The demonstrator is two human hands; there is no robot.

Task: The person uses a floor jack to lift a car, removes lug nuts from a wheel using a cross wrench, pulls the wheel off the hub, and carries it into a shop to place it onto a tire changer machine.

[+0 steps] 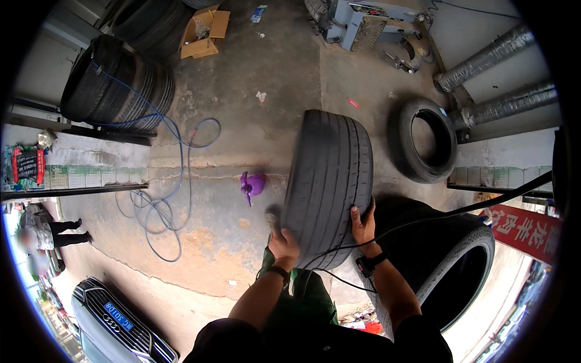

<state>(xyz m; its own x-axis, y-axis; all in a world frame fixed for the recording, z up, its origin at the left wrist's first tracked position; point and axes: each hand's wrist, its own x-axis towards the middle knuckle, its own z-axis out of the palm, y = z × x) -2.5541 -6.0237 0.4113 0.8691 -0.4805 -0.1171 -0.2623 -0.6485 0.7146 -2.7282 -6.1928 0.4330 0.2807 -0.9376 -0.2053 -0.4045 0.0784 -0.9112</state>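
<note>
A worn black car tire [330,181] stands on its tread in front of me, its grooved face toward me. My left hand [282,245] is closed against its near left edge, the fingers partly hidden by the sidewall. On the right edge, my right hand [364,227] grips the tire, with the thumb toward the tread and the fingers round the side. A thin black cable [399,227] crosses over my right wrist. On the floor left of the tire sits a purple spray bottle [254,184].
Larger tires [466,260] stand close by my right arm. One tire [423,140] leans near the right wall, others [115,85] lie far left. A blue hose [181,145] coils on the floor. An open cardboard box [204,33], a machine [369,27] and a parked car [118,323] surround the area.
</note>
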